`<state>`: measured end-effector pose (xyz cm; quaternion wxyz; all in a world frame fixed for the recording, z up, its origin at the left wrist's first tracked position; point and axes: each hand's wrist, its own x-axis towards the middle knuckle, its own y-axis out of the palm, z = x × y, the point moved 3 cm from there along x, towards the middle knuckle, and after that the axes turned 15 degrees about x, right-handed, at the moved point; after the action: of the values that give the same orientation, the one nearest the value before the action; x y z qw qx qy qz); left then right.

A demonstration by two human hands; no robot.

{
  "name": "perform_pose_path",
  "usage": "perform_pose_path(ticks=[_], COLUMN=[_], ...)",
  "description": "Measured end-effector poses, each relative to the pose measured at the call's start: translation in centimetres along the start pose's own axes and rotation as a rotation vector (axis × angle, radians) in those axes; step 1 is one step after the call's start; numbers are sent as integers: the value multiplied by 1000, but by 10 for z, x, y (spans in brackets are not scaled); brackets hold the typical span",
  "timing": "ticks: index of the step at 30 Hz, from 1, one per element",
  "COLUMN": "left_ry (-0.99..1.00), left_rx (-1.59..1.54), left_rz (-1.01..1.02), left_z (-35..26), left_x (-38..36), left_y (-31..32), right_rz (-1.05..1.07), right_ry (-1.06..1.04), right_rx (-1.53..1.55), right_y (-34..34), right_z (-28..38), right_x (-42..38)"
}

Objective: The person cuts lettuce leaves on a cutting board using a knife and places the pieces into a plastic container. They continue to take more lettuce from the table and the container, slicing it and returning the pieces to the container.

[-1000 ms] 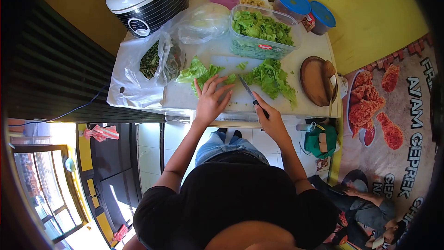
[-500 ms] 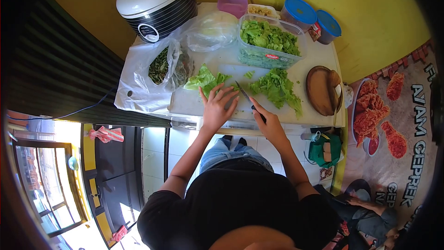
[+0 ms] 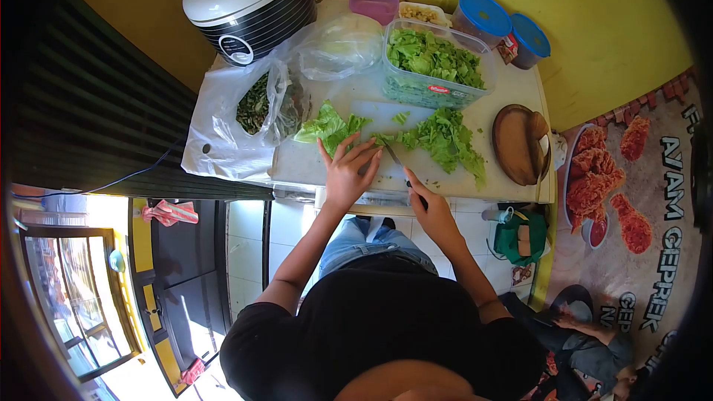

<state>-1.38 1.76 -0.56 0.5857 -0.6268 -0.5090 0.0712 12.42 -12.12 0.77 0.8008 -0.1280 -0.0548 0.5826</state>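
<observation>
My left hand [image 3: 347, 177] lies with its fingers spread over a small strip of lettuce on a pale cutting board [image 3: 379, 111]. In my right hand [image 3: 433, 215] is a knife [image 3: 394, 154] with a black handle; its blade points away from me, its tip close to my left fingertips. Beyond the left fingers rests a piece of lettuce leaf [image 3: 327, 126]. To the right of the blade is a larger heap of lettuce [image 3: 445, 139], with small shreds between. A clear plastic container [image 3: 412, 94] full of cut lettuce stands just behind the board.
At the back left is a rice cooker [image 3: 249, 11]. Before it lie a plastic bag [image 3: 215, 126] of dark greens and a bagged pale vegetable [image 3: 345, 44]. Blue-lidded tubs [image 3: 484, 15] stand at the back right; a wooden mortar [image 3: 512, 145] is at right. Another person [image 3: 594, 349] sits lower right.
My right hand has drawn the knife slightly back towards me, and the blade has dropped away from the upper board. My left hand stays almost in place.
</observation>
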Motion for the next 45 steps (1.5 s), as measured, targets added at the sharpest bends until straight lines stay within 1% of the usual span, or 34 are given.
perform_pose_path(ticks=[2,7,9,10,11,13,20,23,25,27,29,33,35,39,41,42,44,45], left_ry=[1,2,19,-4,-29,-14,87,45,9,-31,-76,-41,29,3,-27,-28,-35,-37], left_rx=[1,9,8,0,-9,6,-23,-51,-17,19,95,149,173,107,133,130,148,141], left_rz=[7,29,41,43,45,37,88,28,21,15,28,67,52,45,44,43,8,7], left_z=[0,-2,-3,-3,-3,-5,-38,-37,-25,-5,17,41,43,45,40,38,34,31], left_x=[1,2,2,2,3,3,29,37,36,29,19,3,-1,0,2,3,5,6], left_y=[0,-3,-5,-5,-5,0,15,3,-9,-22,-34,-39,-35,-26,-26,-26,-26,-25], right_rz=[-16,33,-7,-42,-45,-76,-120,-105,-26,4,90,32,0,0,47,46,0,3], right_ry=[-4,3,28,54,51,4,33,84,131,134,119,100,104,67,153,153,106,185], right_rx=[1,70,105,140,141,275,340,386,359,341,231,208,217,252,237,234,249,270], right_y=[-2,-1,-7,-11,-15,-26,-39,-33,-26,-21,-18,-27,-30,-25,-23,-23,-24,-26], right_z=[-1,5,5,4,2,-2,-10,1,5,1,-4,-2,0,-1,-1,-3,-7,2], right_x=[-4,27,30,31,29,22,12,11,8,9,13,19,21,19,17,17,18,16])
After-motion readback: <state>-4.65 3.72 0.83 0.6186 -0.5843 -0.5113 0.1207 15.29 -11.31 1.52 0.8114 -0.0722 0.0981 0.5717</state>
